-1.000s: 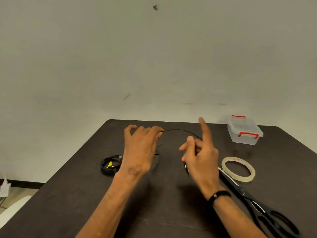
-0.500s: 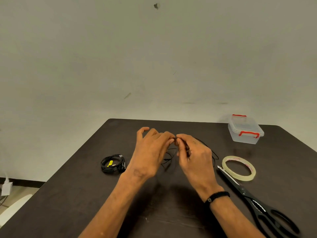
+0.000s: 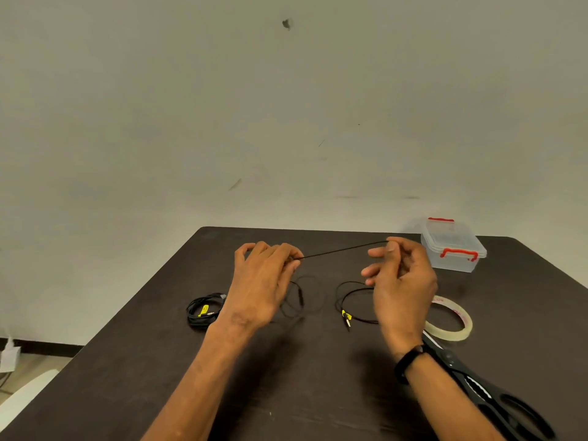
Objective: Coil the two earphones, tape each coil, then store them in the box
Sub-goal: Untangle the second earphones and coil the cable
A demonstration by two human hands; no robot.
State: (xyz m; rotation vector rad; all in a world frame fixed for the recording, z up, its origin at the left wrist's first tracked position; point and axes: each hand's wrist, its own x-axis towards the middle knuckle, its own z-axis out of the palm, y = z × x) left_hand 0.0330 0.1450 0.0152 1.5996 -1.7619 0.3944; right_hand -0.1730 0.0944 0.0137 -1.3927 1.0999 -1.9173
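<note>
Both hands up over the dark surface (image 3: 133, 361), one black earphone cable (image 3: 343, 249) pulled taut between them

Left hand (image 3: 261, 281): grip pinched on the cable at the fingertips (image 3: 294, 261), rest of the fingers curled. Slack loops of the same cable hang just below and right of this grip, lying loosely on the surface, not wound tight

Right hand (image 3: 401, 281): grip pinched on the cable's other end of the straight run, thumb and forefinger at the top, other fingers loosely bent. Black wristband (image 3: 409, 361) on that wrist. Below and left of this grip more cable curves on the surface and ends in a yellow-tipped plug (image 3: 346, 316)

Second earphone (image 3: 203, 311): already a coil, black with a yellow bit, lying flat on the surface left of and below the left grip, apart from the hand. Can't tell if there's tape on it

Box (image 3: 453, 249): clear plastic, red latches, lid on, just right of the right grip, at the far edge of the surface

Tape roll (image 3: 451, 319): clear, flat on the surface, below and right of the right grip, partly behind the hand

Scissors (image 3: 496, 396): black, lying beyond the right forearm, blades toward the tape roll
</note>
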